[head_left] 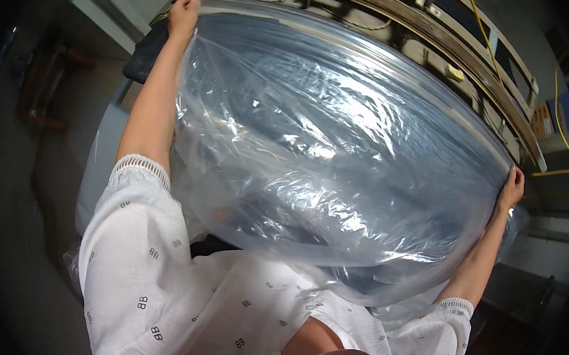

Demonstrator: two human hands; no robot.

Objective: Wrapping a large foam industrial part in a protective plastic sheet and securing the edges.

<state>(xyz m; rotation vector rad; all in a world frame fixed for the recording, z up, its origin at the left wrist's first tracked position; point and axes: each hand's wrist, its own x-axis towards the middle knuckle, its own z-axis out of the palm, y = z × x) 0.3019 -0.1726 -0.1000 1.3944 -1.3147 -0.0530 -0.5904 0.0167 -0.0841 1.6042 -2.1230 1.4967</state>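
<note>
A large clear plastic bag is stretched wide between both my arms and fills the middle of the view. My left hand grips its upper corner at the top left, arm raised and extended. My right hand pinches the opposite corner at the right edge. The plastic is wrinkled and glossy, with dark shapes dimly visible through it. It hangs down toward my white patterned blouse.
A long curved wooden frame with rails runs behind the bag from top centre to the right. Yellow cables hang near it. A dark wooden stool stands at the far left on a grey floor.
</note>
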